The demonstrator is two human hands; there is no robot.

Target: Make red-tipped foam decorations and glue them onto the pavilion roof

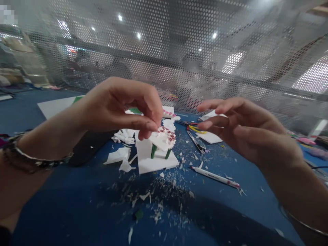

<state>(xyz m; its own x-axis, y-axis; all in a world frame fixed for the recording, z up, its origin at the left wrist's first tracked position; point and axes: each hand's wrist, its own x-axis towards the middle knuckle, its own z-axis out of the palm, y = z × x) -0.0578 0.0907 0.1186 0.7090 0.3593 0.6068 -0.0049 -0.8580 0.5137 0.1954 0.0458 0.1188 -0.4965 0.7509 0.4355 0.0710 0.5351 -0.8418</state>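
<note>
My left hand (133, 104) is closed, with thumb and fingertips pinched together; whatever lies between them is too small or hidden to make out. Just beneath these fingertips is a small white model (161, 141) with dark red marks on its top, standing on green legs (168, 153). I cannot tell whether the fingers touch it. Under the legs lies a white board (146, 165). My right hand (246, 130) hovers at the right, its fingers apart and holding nothing, with a yellow-handled tool (196, 130) behind the fingertips.
White scraps (119, 155) and small shavings are scattered over the blue table (84, 205). A white marker (215, 176) lies front right of the model, and a slim cutter-like tool (195, 141) behind it. At the back rises a perforated metal panel (164, 61).
</note>
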